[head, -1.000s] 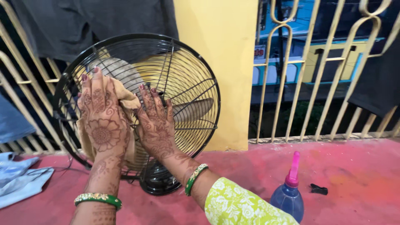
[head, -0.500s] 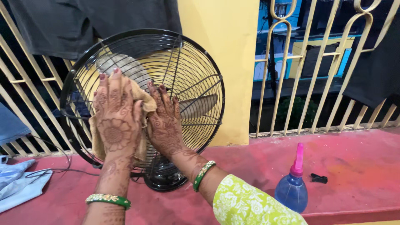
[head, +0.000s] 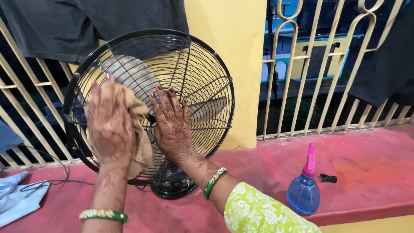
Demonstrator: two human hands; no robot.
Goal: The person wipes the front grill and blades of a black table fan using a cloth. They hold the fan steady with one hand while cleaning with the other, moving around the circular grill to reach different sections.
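Black table fan (head: 189,73) stands on a red floor (head: 366,168), round base (head: 172,187) down, wire guard facing the camera, w/ pale blades (head: 207,110) visible behind the wires. A yellow pillar (head: 233,51) is right behind it.

Left hand (head: 110,125) is flat, fingers spread, pressing a tan cloth (head: 140,129) against the left half of the guard. The grip is open-palmed: nothing pinched, the cloth just pinned between palm and wires, its edge hanging out below and to the right of the hand. This hand looks a bit blurred. Green-and-gold bangle (head: 102,215) on that wrist.

Right hand (head: 172,123) is also flat and open, fingers up, laid on the guard approx at its centre, just beside the cloth; can't tell if it touches the cloth. Holds nothing. Another bangle (head: 214,182) on that wrist, and a green floral sleeve (head: 258,213) below.

Blue spray bottle (head: 304,192) w/ pink nozzle stands upright on the floor, well right of the fan. A small black bit (head: 328,178) lies near it, further right. Light blue fabric (head: 19,200) lies at far left, w/ a thin cord (head: 51,181) running over the floor toward the fan. Cream metal railing (head: 327,77) runs behind; dark clothes (head: 64,26) hang over it.
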